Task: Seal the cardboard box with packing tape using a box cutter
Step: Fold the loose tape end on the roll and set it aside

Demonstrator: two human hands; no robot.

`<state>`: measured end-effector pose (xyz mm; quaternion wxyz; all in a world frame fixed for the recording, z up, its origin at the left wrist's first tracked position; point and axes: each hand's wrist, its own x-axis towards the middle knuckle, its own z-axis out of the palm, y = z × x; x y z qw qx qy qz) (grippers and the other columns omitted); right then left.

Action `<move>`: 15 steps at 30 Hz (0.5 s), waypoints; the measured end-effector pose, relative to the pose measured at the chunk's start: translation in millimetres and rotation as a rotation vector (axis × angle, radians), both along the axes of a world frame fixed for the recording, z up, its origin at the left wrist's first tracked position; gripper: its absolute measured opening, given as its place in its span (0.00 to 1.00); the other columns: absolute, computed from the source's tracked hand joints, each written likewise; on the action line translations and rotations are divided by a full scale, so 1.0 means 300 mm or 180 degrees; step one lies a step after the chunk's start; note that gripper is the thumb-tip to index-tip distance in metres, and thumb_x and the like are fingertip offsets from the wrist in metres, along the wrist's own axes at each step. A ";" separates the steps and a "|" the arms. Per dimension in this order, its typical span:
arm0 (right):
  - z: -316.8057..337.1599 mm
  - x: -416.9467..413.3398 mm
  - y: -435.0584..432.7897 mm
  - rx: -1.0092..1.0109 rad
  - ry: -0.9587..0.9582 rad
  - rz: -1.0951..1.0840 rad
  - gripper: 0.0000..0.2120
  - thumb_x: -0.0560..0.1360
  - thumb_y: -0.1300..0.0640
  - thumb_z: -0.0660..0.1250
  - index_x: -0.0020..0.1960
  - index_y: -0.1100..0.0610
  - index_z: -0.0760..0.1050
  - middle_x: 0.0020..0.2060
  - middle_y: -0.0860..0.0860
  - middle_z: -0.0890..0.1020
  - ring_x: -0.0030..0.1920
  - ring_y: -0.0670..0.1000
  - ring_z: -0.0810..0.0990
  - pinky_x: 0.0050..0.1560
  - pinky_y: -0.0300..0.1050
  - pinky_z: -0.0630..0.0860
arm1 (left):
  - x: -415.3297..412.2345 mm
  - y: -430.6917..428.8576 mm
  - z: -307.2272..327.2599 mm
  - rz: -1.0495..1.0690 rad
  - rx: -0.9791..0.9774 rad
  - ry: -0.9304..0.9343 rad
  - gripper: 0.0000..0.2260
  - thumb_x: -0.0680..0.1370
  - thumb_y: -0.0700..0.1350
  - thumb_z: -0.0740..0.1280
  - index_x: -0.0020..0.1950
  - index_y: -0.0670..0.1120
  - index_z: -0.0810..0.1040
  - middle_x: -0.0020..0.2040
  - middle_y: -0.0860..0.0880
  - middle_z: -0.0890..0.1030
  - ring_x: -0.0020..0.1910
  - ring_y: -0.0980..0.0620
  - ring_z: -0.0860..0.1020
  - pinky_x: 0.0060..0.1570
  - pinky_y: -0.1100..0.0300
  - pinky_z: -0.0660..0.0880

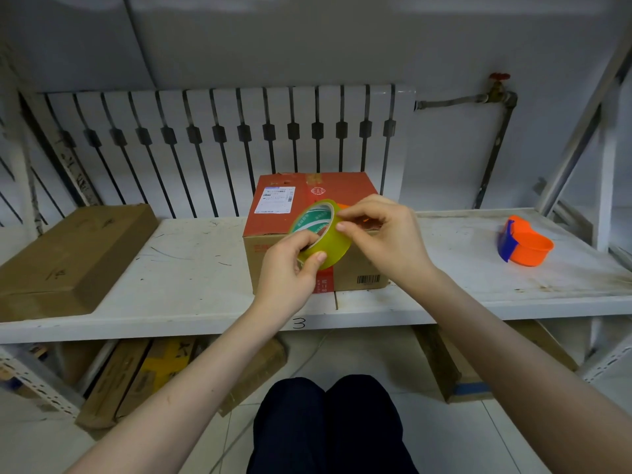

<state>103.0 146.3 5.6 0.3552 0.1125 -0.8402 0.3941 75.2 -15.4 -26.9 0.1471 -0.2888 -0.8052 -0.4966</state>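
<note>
A red-topped cardboard box (284, 213) with a white shipping label stands on the white shelf (191, 268), flaps closed. In front of it I hold a roll of yellowish packing tape (330, 239) upright. My left hand (290, 268) grips the roll from below, thumb on its outer face. My right hand (383, 234) pinches at the roll's upper right rim with thumb and forefinger. A small orange object shows on the box top just behind my right fingers, mostly hidden. I cannot tell whether it is the box cutter.
An orange and blue tape dispenser (523, 246) lies on the shelf at the right. A flat brown carton (68, 258) lies at the left. A radiator stands behind the shelf. Flattened cartons (136, 378) lean under the shelf; my knees are below.
</note>
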 end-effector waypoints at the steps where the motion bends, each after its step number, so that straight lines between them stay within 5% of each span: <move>1: 0.001 -0.001 0.001 -0.0044 -0.0056 0.0004 0.06 0.71 0.60 0.72 0.48 0.56 0.82 0.42 0.47 0.81 0.45 0.43 0.79 0.45 0.36 0.78 | 0.000 -0.002 0.000 -0.0020 -0.0013 0.0012 0.04 0.75 0.42 0.67 0.48 0.51 0.76 0.46 0.53 0.78 0.49 0.55 0.76 0.46 0.61 0.75; 11: 0.009 -0.016 -0.005 0.0900 0.0007 -0.0290 0.03 0.78 0.57 0.61 0.45 0.52 0.70 0.44 0.44 0.72 0.45 0.45 0.72 0.40 0.42 0.72 | 0.005 0.001 0.005 -0.0130 0.0098 0.0020 0.05 0.76 0.42 0.67 0.49 0.51 0.75 0.46 0.53 0.78 0.47 0.57 0.75 0.44 0.65 0.72; 15: 0.003 -0.022 -0.007 0.1028 0.0193 -0.0042 0.04 0.76 0.60 0.56 0.44 0.57 0.68 0.43 0.49 0.71 0.43 0.49 0.70 0.39 0.46 0.70 | -0.002 0.000 0.010 -0.0056 0.0144 -0.0059 0.03 0.77 0.43 0.65 0.48 0.46 0.77 0.46 0.47 0.79 0.47 0.49 0.76 0.44 0.53 0.74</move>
